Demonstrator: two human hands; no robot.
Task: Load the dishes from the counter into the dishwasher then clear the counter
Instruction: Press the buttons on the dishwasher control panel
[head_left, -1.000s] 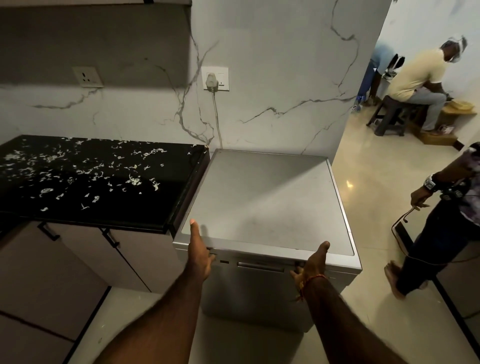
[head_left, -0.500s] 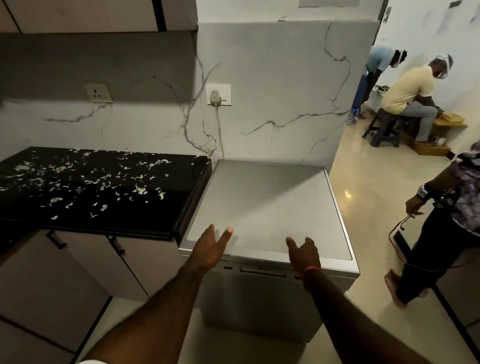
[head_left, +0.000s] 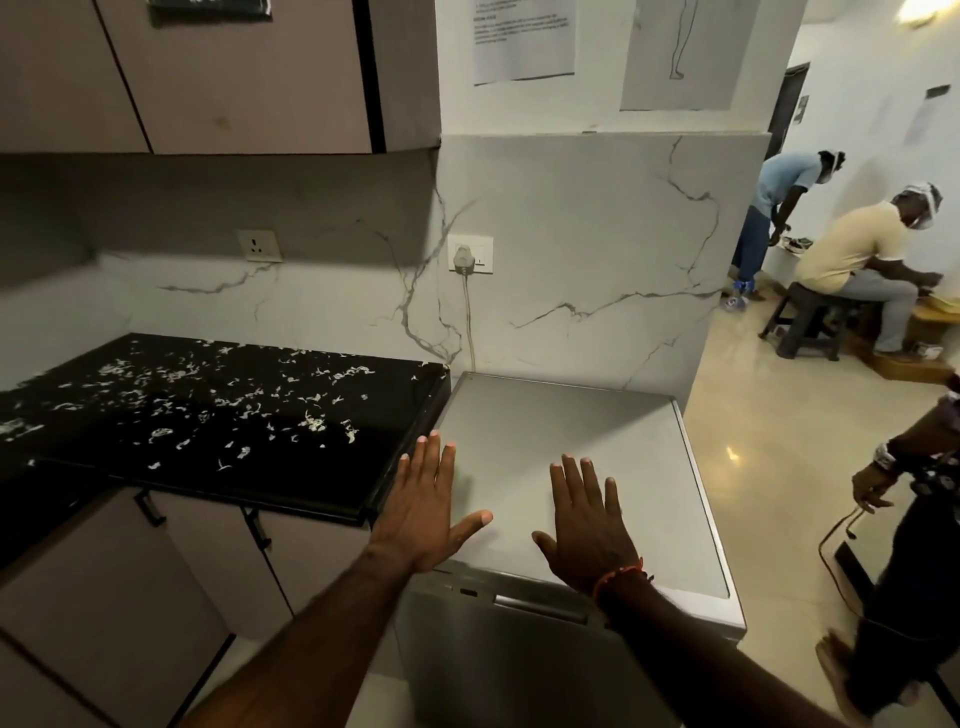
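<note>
Steel-grey dishwasher (head_left: 571, 467) top lies under our flat left hand (head_left: 423, 512) and right hand (head_left: 587, 525), both spread and holding nothing. Its door looks closed. White scraps (head_left: 208, 405) litter the black surface (head_left: 322, 488) at left; a careless sweep could scatter them onto the floor.

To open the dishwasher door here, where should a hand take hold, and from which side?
Probably the recessed handle along the top of the dishwasher front. It is a horizontal slot just under the lid edge, so come from the front, fingers hooked in from below. Both hands hover open over the top.
</note>
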